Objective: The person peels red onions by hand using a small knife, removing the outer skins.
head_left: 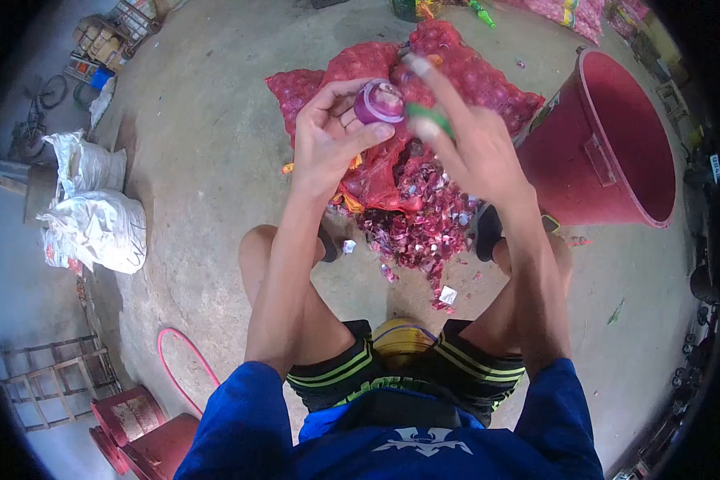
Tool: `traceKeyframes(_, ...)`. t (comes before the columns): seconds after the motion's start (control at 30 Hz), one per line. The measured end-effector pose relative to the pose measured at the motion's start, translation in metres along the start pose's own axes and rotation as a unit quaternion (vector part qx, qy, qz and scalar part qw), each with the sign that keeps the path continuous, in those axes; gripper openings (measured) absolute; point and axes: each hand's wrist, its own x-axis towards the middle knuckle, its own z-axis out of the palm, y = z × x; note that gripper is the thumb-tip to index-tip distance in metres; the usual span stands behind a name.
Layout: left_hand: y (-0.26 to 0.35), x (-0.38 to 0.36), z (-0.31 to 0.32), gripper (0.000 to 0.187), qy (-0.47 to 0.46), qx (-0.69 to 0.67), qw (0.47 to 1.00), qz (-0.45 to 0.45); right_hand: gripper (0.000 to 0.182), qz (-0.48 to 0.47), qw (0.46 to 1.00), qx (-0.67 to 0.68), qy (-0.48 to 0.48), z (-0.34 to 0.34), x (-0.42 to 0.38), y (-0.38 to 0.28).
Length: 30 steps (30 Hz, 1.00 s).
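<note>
My left hand (325, 138) holds a partly peeled red onion (381, 104) between fingers and thumb, its cut pale end turned to the right. Close beside the onion, my right hand (484, 156) grips a green-handled tool (432, 117), with the index finger stretched out. Motion smears the tool and fingertips, so its blade or tip cannot be made out. Under both hands, red mesh sacks (476, 70) full of red onions lie on the floor. A heap of purple onion skins (420, 228) spreads between my feet.
A large dark red tub (564, 160) stands at the right, its mouth facing right. White sacks (100, 220) rest at the left. Lower left are red containers (156, 436) and a pink hoop (176, 336). I sit on a yellowish seat (404, 340). More mesh sacks (564, 12) lie far back.
</note>
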Motion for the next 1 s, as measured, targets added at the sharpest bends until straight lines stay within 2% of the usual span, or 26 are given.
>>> traceKeyframes(0.03,-0.003,0.001,-0.002,0.067,-0.012,-0.008,1.000,-0.006,0.066,0.001,1.000,0.001,-0.003,0.001,0.001,0.009)
traceKeyframes(0.1,-0.006,-0.003,-0.003,0.067,-0.023,-0.016,1.000,-0.012,0.060,0.138,0.988,-0.063,0.001,-0.003,0.006,0.026)
traceKeyframes(0.17,-0.006,-0.004,-0.004,0.066,-0.019,-0.033,0.999,-0.033,0.057,0.146,0.988,-0.049,0.007,-0.011,0.005,0.026)
traceKeyframes(0.23,-0.006,-0.003,-0.006,0.066,0.000,-0.030,0.999,-0.027,0.059,0.155,0.987,0.048,-0.008,-0.016,0.004,0.009)
traceKeyframes(0.27,-0.006,-0.002,-0.006,0.066,0.012,-0.026,0.999,-0.025,0.059,0.153,0.987,0.049,-0.009,-0.015,0.003,0.003)
traceKeyframes(0.33,-0.003,-0.001,-0.004,0.066,0.021,-0.024,0.999,-0.022,0.063,0.047,0.987,0.152,-0.038,-0.013,0.000,-0.007)
traceKeyframes(0.43,0.000,-0.001,-0.002,0.065,0.028,0.005,1.000,-0.010,0.067,0.008,0.985,0.159,-0.062,-0.008,0.001,-0.010)
traceKeyframes(0.7,-0.002,-0.002,0.000,0.065,0.009,0.029,0.999,-0.011,0.067,-0.014,0.990,0.126,-0.069,-0.004,0.000,-0.005)
traceKeyframes(0.77,-0.001,0.000,-0.004,0.064,-0.004,-0.001,1.000,0.005,0.064,0.012,0.999,0.040,0.011,-0.001,0.002,0.002)
traceKeyframes(0.8,-0.001,0.000,-0.006,0.064,-0.004,-0.002,1.000,0.006,0.064,0.012,0.999,0.039,0.010,-0.003,0.004,0.004)
traceKeyframes(0.87,-0.003,-0.001,-0.008,0.066,-0.015,-0.014,1.000,-0.023,0.062,0.102,0.988,0.081,0.082,-0.011,0.007,0.008)
traceKeyframes(1.0,-0.002,-0.002,-0.006,0.067,-0.005,-0.013,1.000,-0.028,0.059,0.076,0.991,0.062,0.086,-0.010,0.004,0.012)
